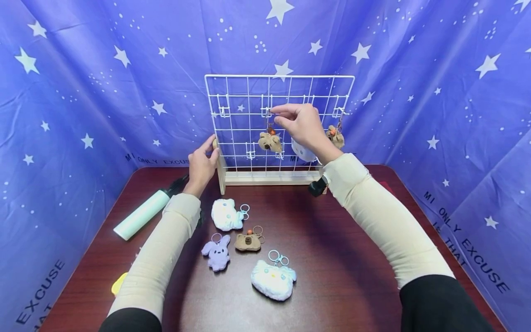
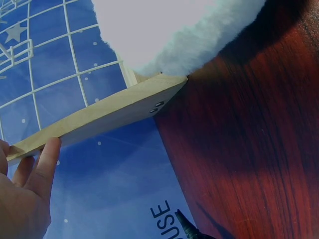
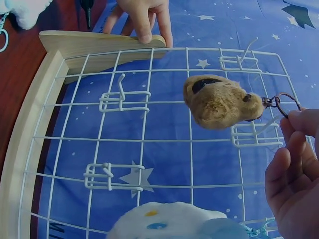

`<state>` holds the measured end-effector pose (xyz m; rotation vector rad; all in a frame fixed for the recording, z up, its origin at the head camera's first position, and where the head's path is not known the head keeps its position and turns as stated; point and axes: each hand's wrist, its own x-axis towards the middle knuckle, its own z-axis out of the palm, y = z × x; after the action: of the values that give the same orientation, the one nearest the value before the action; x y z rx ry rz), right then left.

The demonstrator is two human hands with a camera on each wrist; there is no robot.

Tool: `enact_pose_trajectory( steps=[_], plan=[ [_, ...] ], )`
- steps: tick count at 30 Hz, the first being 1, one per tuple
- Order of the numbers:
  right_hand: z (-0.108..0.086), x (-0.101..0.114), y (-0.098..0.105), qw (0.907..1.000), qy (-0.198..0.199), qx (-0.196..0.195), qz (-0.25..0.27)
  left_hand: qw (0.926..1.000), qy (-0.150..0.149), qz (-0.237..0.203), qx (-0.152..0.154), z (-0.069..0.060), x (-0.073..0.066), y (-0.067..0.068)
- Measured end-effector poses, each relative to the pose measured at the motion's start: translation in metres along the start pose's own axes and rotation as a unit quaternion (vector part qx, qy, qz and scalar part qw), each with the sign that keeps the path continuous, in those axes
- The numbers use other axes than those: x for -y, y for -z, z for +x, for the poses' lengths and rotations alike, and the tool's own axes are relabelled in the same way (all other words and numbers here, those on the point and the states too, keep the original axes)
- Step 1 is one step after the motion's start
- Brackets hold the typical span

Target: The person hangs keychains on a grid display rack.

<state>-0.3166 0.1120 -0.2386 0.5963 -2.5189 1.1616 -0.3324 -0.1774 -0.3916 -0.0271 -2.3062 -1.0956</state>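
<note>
My right hand (image 1: 304,124) pinches the metal ring (image 3: 287,97) of a brown plush keychain (image 1: 269,143) in front of the white wire grid rack (image 1: 249,75). In the right wrist view this plush, with a small orange thing on its head, dangles beside a wire hook (image 3: 256,135); whether the ring sits on the hook I cannot tell. My left hand (image 1: 202,166) grips the rack's wooden side panel (image 2: 94,112), thumb on one face and fingers on the other. Partly behind my right hand hangs a white plush (image 3: 159,224), and another brown plush (image 1: 333,137) hangs at the rack's right.
On the table lie a white plush keychain (image 1: 226,214), a brown one (image 1: 247,241), a purple long-eared one (image 1: 217,253) and a larger white one (image 1: 274,280). A pale green cylinder (image 1: 141,216) with a black end and a yellow thing (image 1: 119,283) lie left. Starry blue curtains surround the table.
</note>
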Motion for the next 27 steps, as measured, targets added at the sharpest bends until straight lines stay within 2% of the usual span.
enact_pose_trajectory(
  steps=[5, 27],
  plan=[
    [0.005, 0.001, -0.001, 0.9998, -0.02, -0.005, 0.003, 1.0, 0.0, -0.001, -0.001, 0.0, 0.001, 0.0],
    [0.014, 0.001, -0.007, 0.9993, -0.031, -0.021, 0.0, 1.0, -0.004, 0.001, -0.003, 0.001, 0.001, -0.001]
  ],
)
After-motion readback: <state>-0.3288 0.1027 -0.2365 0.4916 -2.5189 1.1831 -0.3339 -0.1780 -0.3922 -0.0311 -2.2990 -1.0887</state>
